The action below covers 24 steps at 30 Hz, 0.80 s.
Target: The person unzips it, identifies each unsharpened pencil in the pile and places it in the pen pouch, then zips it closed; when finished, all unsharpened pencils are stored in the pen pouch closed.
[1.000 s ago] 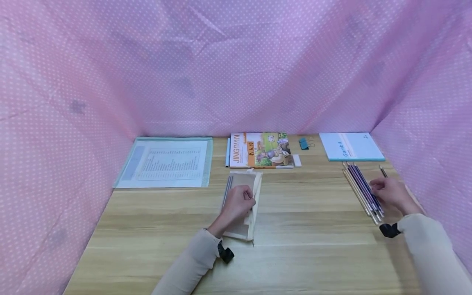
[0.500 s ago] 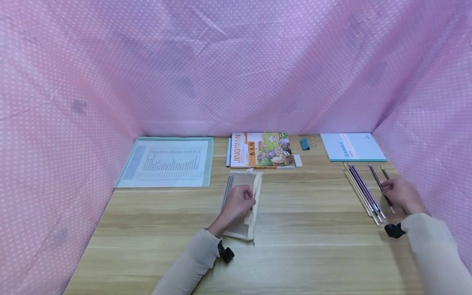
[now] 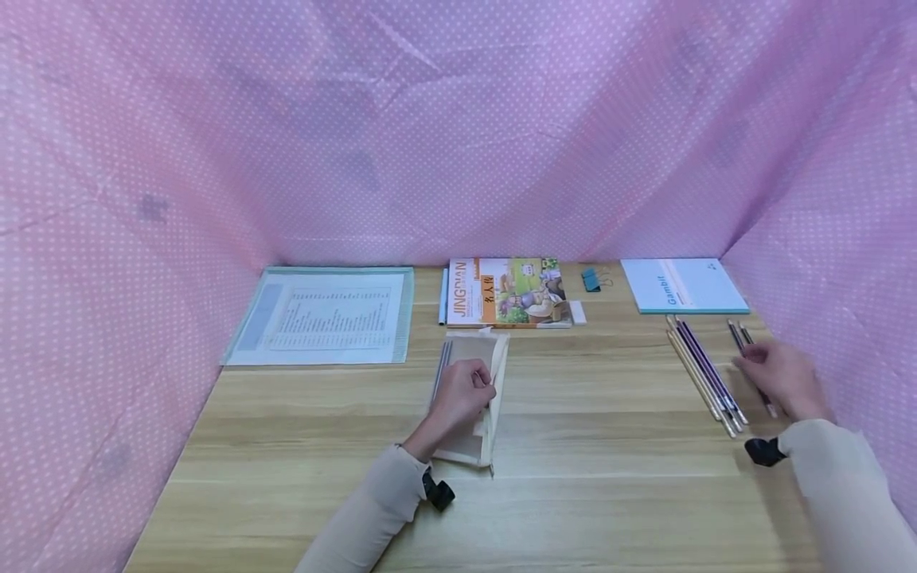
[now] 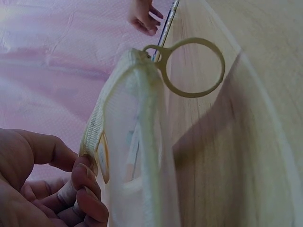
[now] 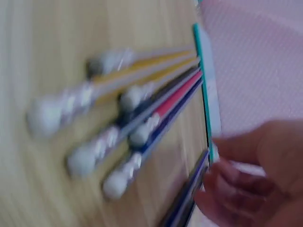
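From the head view, I would have called the work partway along. Slim grey rods [image 3: 442, 370] seemed to lie inside the mesh pouch [image 3: 473, 348], along its left side, so some filling looked done; 8 pencils lay outside it, near the table's right edge, and those looked unfinished. My left hand [image 3: 462, 398] was over the pouch, around the middle of the table [image 3: 587, 493]. My right hand [image 3: 784, 378] was down by 2 dark pencils [image 3: 735, 336], set apart from a bundle of 6 pencils [image 3: 705, 370]. The bundle slanted away from me toward the blue book [image 3: 684, 285] at the far right corner.

From the left wrist view, my left thumb and fingertips pinched the pouch's edge close to a small zip pull [image 4: 104, 163], and that side stood raised off the table. The pouch looked limp and see-through, with cream trim and a tan ring [image 4: 195, 40] at its end.

From the right wrist view, my right fingers were loosely bent, with a gap below the upper finger, beside the dark pair; I couldn't tell whether they touched it. The bundle was blurred: yellow, dark, pinkish and purple shafts, white rubber ends with shiny collars, the far ends toward the book.
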Each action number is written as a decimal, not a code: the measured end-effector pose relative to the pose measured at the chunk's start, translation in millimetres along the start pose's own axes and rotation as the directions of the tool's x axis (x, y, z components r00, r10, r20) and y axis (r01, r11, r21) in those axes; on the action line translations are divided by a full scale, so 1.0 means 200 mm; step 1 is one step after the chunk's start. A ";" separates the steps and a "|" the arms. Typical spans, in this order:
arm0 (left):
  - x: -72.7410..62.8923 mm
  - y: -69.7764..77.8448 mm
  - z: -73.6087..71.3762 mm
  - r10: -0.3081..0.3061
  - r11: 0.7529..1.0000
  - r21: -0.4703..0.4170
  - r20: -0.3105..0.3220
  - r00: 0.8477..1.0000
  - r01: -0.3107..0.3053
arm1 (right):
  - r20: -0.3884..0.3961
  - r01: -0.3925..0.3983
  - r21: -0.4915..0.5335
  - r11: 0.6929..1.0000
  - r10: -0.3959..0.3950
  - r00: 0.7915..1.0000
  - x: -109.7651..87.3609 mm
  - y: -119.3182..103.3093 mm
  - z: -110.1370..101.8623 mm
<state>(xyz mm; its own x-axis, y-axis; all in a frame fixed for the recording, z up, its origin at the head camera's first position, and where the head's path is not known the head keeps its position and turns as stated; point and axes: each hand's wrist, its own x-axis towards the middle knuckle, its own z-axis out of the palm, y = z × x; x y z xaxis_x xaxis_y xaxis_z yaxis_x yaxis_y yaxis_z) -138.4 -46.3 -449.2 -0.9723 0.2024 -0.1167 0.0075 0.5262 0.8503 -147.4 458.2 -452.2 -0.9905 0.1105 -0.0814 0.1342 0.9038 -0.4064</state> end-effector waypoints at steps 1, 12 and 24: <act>0.00 0.00 0.00 -0.001 1.000 0.001 0.000 1.000 0.001 | 0.020 0.020 0.041 0.999 -0.021 1.000 0.01 -0.01 0.01; 0.00 0.00 0.01 -0.012 1.000 -0.017 0.015 1.000 0.012 | 0.175 0.005 0.206 0.979 -0.042 0.984 0.05 0.02 0.07; 0.00 0.00 0.00 -0.010 1.000 0.001 0.015 1.000 0.010 | 0.149 0.099 0.002 0.995 -0.098 0.984 0.07 0.01 0.01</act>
<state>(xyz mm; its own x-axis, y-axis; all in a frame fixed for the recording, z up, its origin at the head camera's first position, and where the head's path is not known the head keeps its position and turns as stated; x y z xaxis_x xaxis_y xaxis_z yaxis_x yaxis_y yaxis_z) -138.8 -45.6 -449.2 -0.9688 0.2093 -0.1329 -0.0021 0.5292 0.8485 -160.7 461.0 -457.0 -0.9836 -0.0411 -0.1757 0.0359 0.9096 -0.4139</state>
